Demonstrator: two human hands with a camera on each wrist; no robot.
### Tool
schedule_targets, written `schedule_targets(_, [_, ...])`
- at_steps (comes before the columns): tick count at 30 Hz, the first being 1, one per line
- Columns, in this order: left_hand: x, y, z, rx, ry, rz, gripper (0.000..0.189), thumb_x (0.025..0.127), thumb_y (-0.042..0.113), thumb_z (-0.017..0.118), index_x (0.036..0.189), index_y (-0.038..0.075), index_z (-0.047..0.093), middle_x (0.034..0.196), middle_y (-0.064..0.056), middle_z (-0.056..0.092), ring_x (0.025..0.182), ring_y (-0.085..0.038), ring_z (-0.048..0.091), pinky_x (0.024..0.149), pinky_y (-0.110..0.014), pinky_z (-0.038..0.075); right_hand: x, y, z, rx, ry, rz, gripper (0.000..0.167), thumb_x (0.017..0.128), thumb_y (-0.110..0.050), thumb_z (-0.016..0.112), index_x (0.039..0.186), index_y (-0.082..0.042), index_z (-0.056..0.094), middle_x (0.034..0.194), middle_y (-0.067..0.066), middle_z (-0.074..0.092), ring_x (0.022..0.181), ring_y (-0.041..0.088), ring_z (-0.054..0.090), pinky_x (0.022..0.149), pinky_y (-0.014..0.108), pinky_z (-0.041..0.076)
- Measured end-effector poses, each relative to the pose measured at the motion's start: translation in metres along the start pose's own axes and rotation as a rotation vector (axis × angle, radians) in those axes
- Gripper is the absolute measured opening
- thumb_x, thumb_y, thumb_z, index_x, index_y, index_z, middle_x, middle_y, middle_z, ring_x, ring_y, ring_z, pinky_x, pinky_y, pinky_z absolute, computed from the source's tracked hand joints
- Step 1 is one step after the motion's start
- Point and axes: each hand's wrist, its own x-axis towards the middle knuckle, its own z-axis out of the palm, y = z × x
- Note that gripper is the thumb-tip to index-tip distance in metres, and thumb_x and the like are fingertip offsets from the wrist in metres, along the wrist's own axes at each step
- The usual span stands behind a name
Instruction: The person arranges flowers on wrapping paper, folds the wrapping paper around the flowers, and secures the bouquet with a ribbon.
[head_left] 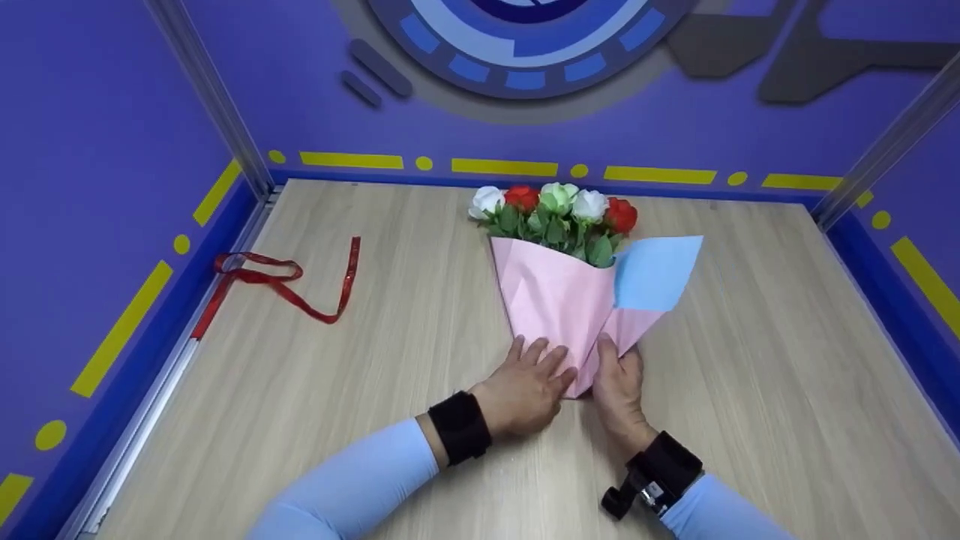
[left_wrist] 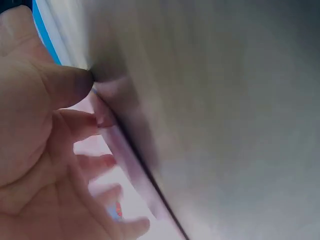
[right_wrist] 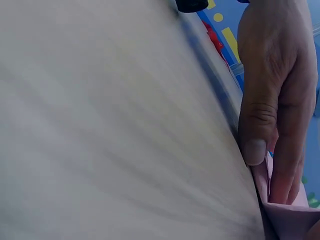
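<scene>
A bouquet lies on the table with its blooms toward the back wall: white roses (head_left: 590, 205), red roses (head_left: 622, 215) and a pale green rose (head_left: 559, 197) above green leaves. Pink wrapping paper (head_left: 555, 289) folds around the stems, which are hidden. On the right its flap (head_left: 654, 274) stands out, blue on the inner side. With fingers spread, my left hand (head_left: 525, 390) presses on the lower left of the paper. My right hand (head_left: 621, 390) pinches the flap's lower edge, thumb on top; in the right wrist view, its fingers (right_wrist: 287, 165) reach down by the pink fold (right_wrist: 290, 220).
A red ribbon (head_left: 281, 283) lies loosely looped on the left of the wooden table (head_left: 420, 300), one end over the metal edge rail (head_left: 161, 397). Purple-blue panels (head_left: 82, 150) wall the table at the left, back and right.
</scene>
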Motion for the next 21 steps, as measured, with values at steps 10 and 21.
schedule_targets(10, [-0.008, -0.012, 0.005, 0.038, 0.031, 0.070, 0.061, 0.109, 0.041, 0.048, 0.158, 0.005, 0.046, 0.163, -0.008, 0.046, 0.150, -0.026, 0.043, 0.121, -0.046, 0.040, -0.005, -0.002, 0.026, -0.307, -0.227, -0.219, 0.055, 0.112, -0.015, 0.046, 0.165, -0.010, 0.035, 0.167, 0.016, 0.040, 0.155, 0.030, 0.037, 0.127, 0.043, 0.029])
schedule_targets(21, [-0.019, -0.024, 0.012, 0.009, 0.026, 0.153, 0.061, 0.111, 0.040, 0.047, 0.156, -0.002, 0.048, 0.161, -0.015, 0.049, 0.154, -0.023, 0.040, 0.129, -0.038, 0.027, -0.002, 0.007, 0.045, -0.660, -0.517, -0.501, 0.056, 0.106, -0.009, 0.053, 0.159, 0.004, 0.041, 0.164, 0.030, 0.038, 0.156, 0.049, 0.028, 0.126, 0.066, 0.017])
